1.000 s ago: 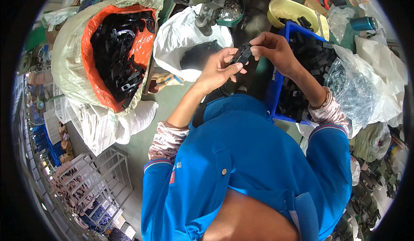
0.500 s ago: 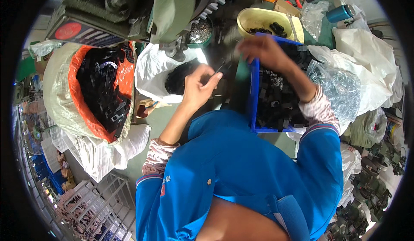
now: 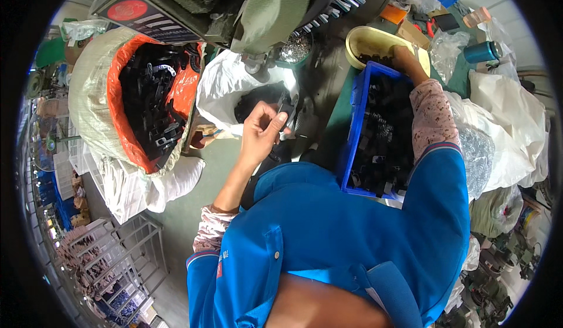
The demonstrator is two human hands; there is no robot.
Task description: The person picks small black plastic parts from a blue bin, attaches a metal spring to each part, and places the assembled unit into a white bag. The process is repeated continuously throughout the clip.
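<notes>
My left hand [image 3: 261, 131] pinches a small black part [image 3: 287, 106] between thumb and fingers, in front of the machine. What kind of part it is, I cannot make out. Far to the right, my right hand [image 3: 409, 63] reaches down into a yellow tub [image 3: 355, 38] holding small dark pieces. Its fingertips are hidden in there. Just nearer than the tub, a blue crate [image 3: 352, 146] full of black parts [image 3: 381, 131] lies below my right forearm.
A heavy green machine [image 3: 270, 14] looms at the top. Beneath it sit a white bag [image 3: 220, 90] with black contents and a bowl of small metal pieces [image 3: 295, 50]. An orange-lined sack [image 3: 117, 102] of black parts stands left. Plastic bags [image 3: 498, 128] crowd the right.
My right hand has moved from above the blue crate's far edge into the yellow tub. My left hand keeps its black part, now tilted more upright. The whole view has shifted somewhat.
</notes>
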